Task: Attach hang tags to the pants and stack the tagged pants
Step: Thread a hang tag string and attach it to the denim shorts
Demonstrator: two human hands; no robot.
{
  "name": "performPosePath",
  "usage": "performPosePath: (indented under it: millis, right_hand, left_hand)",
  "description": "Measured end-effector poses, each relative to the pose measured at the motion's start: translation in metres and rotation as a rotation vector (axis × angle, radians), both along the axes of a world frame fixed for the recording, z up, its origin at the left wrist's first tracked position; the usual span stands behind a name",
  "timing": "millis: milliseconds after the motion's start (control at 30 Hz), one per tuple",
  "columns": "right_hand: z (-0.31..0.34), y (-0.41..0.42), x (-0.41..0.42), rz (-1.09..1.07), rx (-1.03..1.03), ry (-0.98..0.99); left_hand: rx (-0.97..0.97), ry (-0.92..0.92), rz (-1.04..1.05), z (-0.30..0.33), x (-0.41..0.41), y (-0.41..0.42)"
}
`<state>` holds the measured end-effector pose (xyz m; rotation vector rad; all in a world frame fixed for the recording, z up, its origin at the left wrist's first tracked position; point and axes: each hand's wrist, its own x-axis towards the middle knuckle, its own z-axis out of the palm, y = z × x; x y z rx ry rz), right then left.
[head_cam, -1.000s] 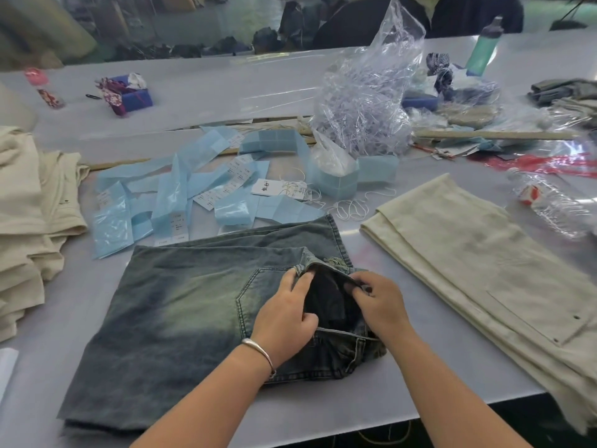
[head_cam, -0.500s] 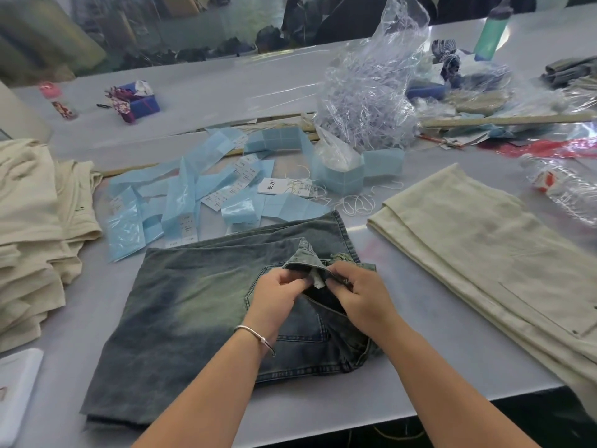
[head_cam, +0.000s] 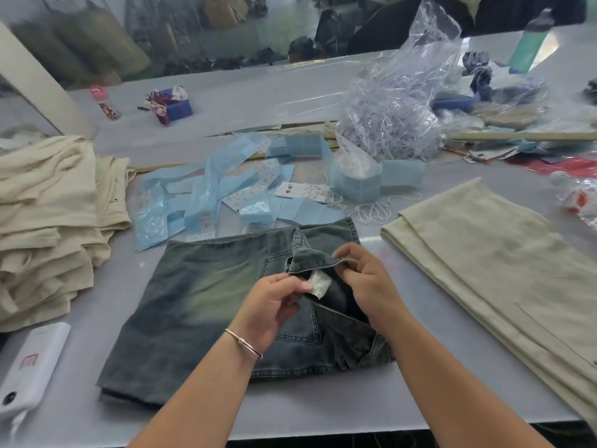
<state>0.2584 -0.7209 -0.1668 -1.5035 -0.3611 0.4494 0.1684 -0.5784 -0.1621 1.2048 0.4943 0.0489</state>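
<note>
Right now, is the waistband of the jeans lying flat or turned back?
Turned back: the right hand lifts the waistband, and the left hand pinches the white label inside.

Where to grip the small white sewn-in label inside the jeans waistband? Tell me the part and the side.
Pinch the small white sewn-in label by its free lower edge, coming from the left, as the left hand does. Its top is stitched under the folded-back denim waistband, which the right hand holds up, so only the hanging end is free.

I see both my forearms bare with no sleeves showing, and a thin silver metal bangle with a small bead (head_cam: 243,341) circling my left wrist, just behind the left hand (head_cam: 269,307).
</note>
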Motion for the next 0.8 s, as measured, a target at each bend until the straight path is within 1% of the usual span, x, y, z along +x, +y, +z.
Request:
performPosePath:
  millis: [100,200,300,333,367,400,467,500,567,633,667,700,800]
  right_hand:
    - [-0.002,0.006,0.004,0.07,0.01,0.105]
    - [-0.015,0.011,0.011,0.083,-0.094,0.152]
    - [-0.03,0.014,0.018,0.059,-0.213,0.158]
    - [-0.035,0.014,0.02,0.046,-0.258,0.139]
    - [-0.038,0.013,0.022,0.03,-0.319,0.095]
    - [-0.04,0.013,0.024,-0.001,-0.386,0.025]
    - [-0.038,0.013,0.029,-0.126,-0.472,-0.176]
    - [-0.035,0.015,0.033,-0.196,-0.471,-0.277]
    - [-0.025,0.025,0.042,-0.296,-0.43,-0.417]
    - [-0.017,0.043,0.054,-0.316,-0.399,-0.475]
    - [-0.014,0.053,0.06,-0.291,-0.4,-0.478]
    - [-0.014,0.063,0.066,-0.249,-0.41,-0.467]
    - [-0.026,0.091,0.083,-0.124,-0.493,-0.413]
  left_hand:
    - [-0.15,0.004,0.017,-0.001,-0.002,-0.006]
    - [-0.308,0.06,0.052,-0.014,-0.004,-0.011]
    - [-0.406,0.129,0.087,-0.03,-0.002,-0.015]
    - [-0.411,0.148,0.086,-0.034,-0.002,-0.016]
    - [-0.371,0.16,0.072,-0.038,-0.001,-0.015]
    - [-0.284,0.157,0.043,-0.042,-0.001,-0.013]
    - [-0.013,0.148,-0.016,-0.045,0.003,-0.005]
    - [0.092,0.146,-0.026,-0.045,0.005,0.0]
    - [0.169,0.153,-0.022,-0.043,0.013,0.014]
    - [0.239,0.182,-0.032,-0.044,0.022,0.03]
    - [0.308,0.195,-0.044,-0.046,0.027,0.04]
    - [0.407,0.198,-0.056,-0.049,0.032,0.05]
    - [0.784,0.185,-0.054,-0.063,0.046,0.085]
